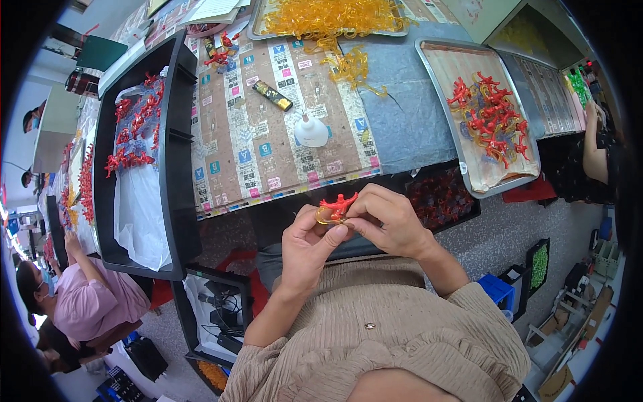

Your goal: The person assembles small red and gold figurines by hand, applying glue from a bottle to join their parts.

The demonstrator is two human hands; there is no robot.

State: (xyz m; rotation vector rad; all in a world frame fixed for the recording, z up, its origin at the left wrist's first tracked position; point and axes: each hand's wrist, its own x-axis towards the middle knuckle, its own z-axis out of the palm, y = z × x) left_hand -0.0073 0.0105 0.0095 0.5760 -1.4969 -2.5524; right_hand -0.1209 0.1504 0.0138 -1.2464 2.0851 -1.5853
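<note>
In front of my body, both hands hold a small red branching plastic figure [339, 204] with a translucent amber part [326, 216] at its base. My left hand [306, 253] pinches the amber part between thumb and fingers. My right hand [390, 220] is closed with its fingertips against the other side of the piece, partly hiding it. On the table beyond stands a white squeeze bottle [311, 131] with a narrow tip. A black and gold patterned cylinder [272, 95] lies behind it.
Left is a black crate [175, 221] holding red figures and white plastic. A metal tray [477, 191] with red, amber and bluish figures overhangs the table edge at right. Translucent yellow parts [335, 17] fill a tray at the back. Co-workers sit left [94, 295] and right [596, 157].
</note>
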